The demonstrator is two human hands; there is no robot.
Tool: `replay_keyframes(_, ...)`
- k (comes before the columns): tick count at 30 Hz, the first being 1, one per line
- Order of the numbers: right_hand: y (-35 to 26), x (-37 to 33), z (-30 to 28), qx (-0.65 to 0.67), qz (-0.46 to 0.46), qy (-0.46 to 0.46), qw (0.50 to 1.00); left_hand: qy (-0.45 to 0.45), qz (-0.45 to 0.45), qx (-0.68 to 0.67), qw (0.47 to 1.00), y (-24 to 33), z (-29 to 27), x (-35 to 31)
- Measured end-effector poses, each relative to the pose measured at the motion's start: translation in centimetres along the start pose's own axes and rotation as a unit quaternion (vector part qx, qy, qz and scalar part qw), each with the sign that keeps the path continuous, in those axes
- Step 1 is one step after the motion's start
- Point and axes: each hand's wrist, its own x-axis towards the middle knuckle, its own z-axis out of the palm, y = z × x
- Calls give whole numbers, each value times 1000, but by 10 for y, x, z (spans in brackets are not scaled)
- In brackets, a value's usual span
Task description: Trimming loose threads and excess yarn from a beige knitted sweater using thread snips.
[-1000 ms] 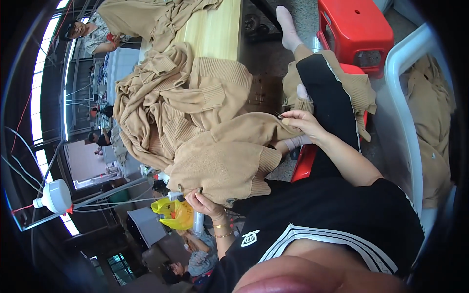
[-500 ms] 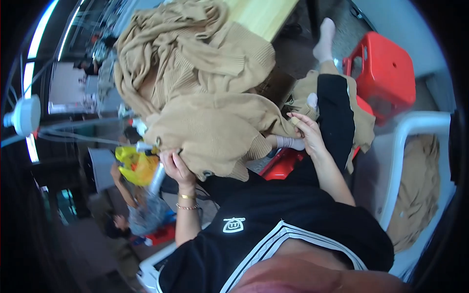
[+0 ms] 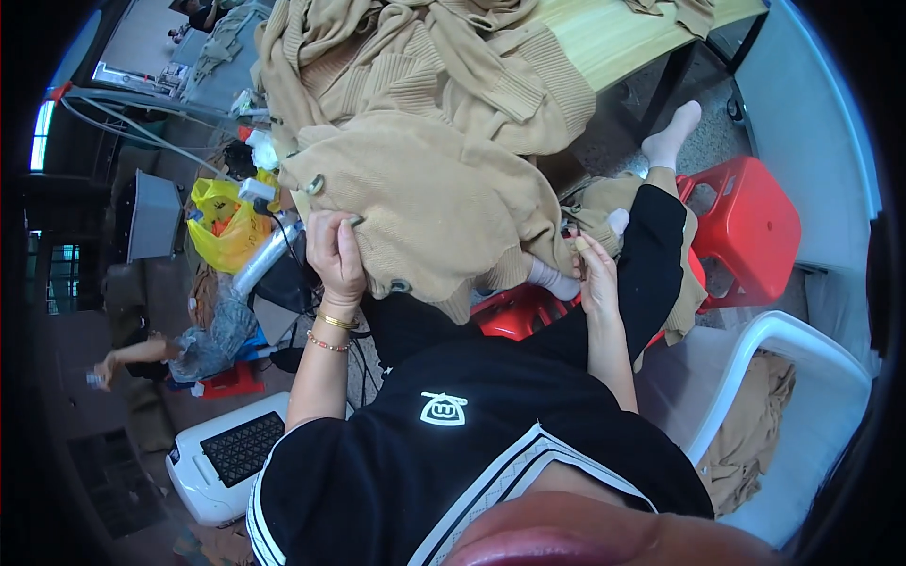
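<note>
Between left fingers (image 3: 326, 236) and right fingers (image 3: 596, 259), the head view shows the tan knit (image 3: 425, 198). The left ones pinch its edge; whether the right ones grip anything, I cannot tell. Beyond the left, a button (image 3: 314, 184) shows fuller than a second ago; that edge seems easier to handle.

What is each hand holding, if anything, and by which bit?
The left hand holds the tan knit garment by its edge, near buttons. What, if anything, the right hand pinches is too small to tell.
</note>
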Motion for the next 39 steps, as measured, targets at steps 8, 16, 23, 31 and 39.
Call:
replay_keyframes(8,8,16,-6,-70,-22,35,997,-60,46,14,997,-12,-9,5)
replay_keyframes(16,-12,-18,29,-161,-136,-7,978,76,200,98,972,-38,-31,70)
replay_keyframes(23,-42,-58,131,-283,-296,-156,899,12,72,22,997,-95,-19,50)
replay_keyframes(31,-47,-85,200,-424,-461,-301,719,80,75,-124,986,-61,-51,-8)
replay_keyframes(39,-37,-69,236,-479,-431,-336,687,-107,59,-107,987,-54,-50,-15)
